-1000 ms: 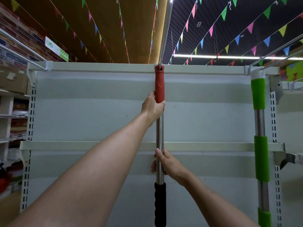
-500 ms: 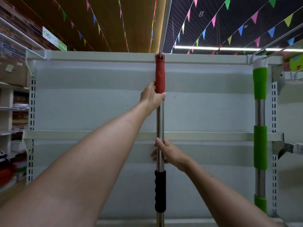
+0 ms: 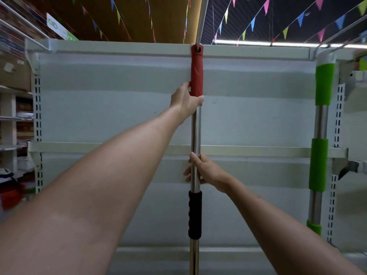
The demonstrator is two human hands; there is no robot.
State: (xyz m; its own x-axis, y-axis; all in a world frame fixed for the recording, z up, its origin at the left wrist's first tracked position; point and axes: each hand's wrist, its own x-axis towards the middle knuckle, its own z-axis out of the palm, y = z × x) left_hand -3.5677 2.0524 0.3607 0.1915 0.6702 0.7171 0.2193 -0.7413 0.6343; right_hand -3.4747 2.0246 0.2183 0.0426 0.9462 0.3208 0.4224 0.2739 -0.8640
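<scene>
- Two hands grasp one steel pole point(image 3: 195, 132), which stands upright in mid-view in front of a white shelf unit point(image 3: 258, 116).
- Its long axis runs vertically: the lower end leaves the bottom edge, and the red grip point(image 3: 196, 74) points at the ceiling.
- A thinner rod point(image 3: 201, 18) goes on upward from the red grip.
- The left hand point(image 3: 185, 101), arm stretched up, wraps the red grip's lower end.
- The right hand point(image 3: 206, 171) is curled round the bare shaft just above the black grip point(image 3: 195, 214).
- A green-padded pole point(image 3: 319, 155) stands well apart at the right.
</scene>
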